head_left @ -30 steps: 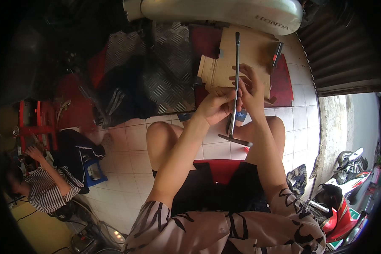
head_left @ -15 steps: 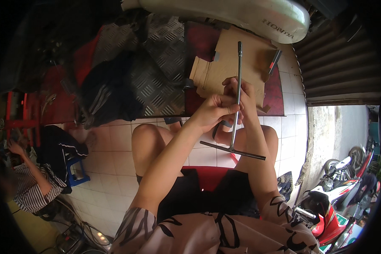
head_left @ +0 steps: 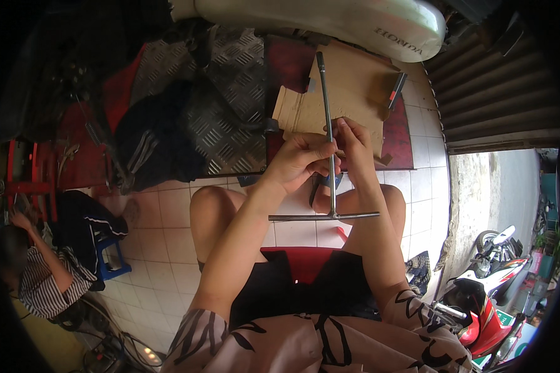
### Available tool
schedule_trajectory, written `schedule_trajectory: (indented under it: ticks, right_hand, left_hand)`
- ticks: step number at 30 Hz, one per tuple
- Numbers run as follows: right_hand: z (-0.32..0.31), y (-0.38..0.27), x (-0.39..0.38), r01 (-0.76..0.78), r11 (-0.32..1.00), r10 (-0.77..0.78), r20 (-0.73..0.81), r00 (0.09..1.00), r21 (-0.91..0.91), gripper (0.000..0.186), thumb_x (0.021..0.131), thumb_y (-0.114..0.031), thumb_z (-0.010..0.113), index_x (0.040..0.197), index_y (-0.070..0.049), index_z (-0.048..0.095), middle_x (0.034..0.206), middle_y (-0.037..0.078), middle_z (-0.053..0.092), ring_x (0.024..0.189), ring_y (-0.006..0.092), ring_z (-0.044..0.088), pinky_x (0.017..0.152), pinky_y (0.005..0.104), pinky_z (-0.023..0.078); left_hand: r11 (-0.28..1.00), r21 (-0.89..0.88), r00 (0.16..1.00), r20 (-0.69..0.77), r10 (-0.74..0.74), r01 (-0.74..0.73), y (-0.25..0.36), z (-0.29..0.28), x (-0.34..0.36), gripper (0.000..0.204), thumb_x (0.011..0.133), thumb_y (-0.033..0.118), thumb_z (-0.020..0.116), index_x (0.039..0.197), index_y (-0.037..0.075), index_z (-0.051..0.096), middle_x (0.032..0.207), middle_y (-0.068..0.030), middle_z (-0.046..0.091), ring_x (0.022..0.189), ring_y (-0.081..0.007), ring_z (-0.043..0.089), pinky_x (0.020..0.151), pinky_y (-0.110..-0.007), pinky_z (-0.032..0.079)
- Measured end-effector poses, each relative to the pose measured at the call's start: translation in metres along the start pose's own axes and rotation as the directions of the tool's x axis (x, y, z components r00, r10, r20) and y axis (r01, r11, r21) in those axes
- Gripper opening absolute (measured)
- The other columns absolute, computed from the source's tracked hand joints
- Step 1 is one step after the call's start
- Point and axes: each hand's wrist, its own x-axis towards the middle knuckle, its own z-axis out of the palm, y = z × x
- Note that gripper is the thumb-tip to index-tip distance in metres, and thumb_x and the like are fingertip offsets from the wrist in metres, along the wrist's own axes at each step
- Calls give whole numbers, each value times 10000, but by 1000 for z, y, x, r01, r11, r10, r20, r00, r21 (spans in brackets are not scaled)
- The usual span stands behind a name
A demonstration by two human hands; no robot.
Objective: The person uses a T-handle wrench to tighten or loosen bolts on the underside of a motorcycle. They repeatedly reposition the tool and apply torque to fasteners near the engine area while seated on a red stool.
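Wrench [head_left: 326, 109], T-handled, sits pinched mid-shaft in fingers of left hand [head_left: 297, 163]; crossbar [head_left: 302, 217] lies bodyward of them, socket end [head_left: 320, 61] beyond. Right hand [head_left: 357, 146] curls beside shaft, grip unclear. Firm pinch probably stops shaft twisting.

A person [head_left: 57, 283] in a striped shirt [head_left: 40, 293] near a blue stool [head_left: 115, 267], cardboard [head_left: 354, 78] on a red platform [head_left: 401, 142], tread-patterned metal plate [head_left: 230, 146], pale tiled floor [head_left: 175, 245], corrugated shutter [head_left: 498, 84], red-and-white motorcycle [head_left: 486, 320] parked outside.
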Motion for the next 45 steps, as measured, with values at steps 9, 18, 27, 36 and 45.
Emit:
schedule_trajectory:
  ticks: [9,18,27,36,45]
  right_hand:
    - [-22,14,3,-118,993,105,263,959,31,314,957,-202,494,785,17,640,582,-7,522,479,46,446,430,201,308]
    - [-11,8,-17,-244,969,144,722,677,35,178,889,-126,594,840,36,650,746,66,615,551,81,516,435,200,337]
    - [14,-12,-39,-143,987,0,901,435,69,415,802,-274,687,1084,23,623,997,113,648,957,206,592,817,324,439]
    - [64,-10,-86,134,974,-225,867,444,184,358,813,-266,710,1008,13,602,824,103,657,738,233,643,681,341,494]
    - [58,-22,-84,397,878,-434,797,421,268,413,899,-392,567,957,6,658,604,46,499,527,212,516,516,321,415]
  left_hand:
    - [994,-90,987,146,68,-55,16,-6,-9,217,907,186,629,998,-11,623,845,-169,682,731,-260,696,610,-313,561]
    - [980,-141,891,413,186,-139,37,-9,-30,249,875,150,660,958,-73,584,792,-180,661,654,-261,685,605,-336,587]
    - [954,-183,864,409,293,-236,60,-28,-57,307,838,165,688,974,-77,556,859,-138,619,704,-233,684,540,-287,565]
    - [983,8,956,234,178,-185,63,-2,-69,255,777,154,721,804,21,506,659,-156,615,454,-211,605,431,-264,521]
    - [958,-45,907,313,282,-282,68,-2,-70,239,791,132,719,802,51,494,669,-141,629,502,-241,627,450,-281,522]
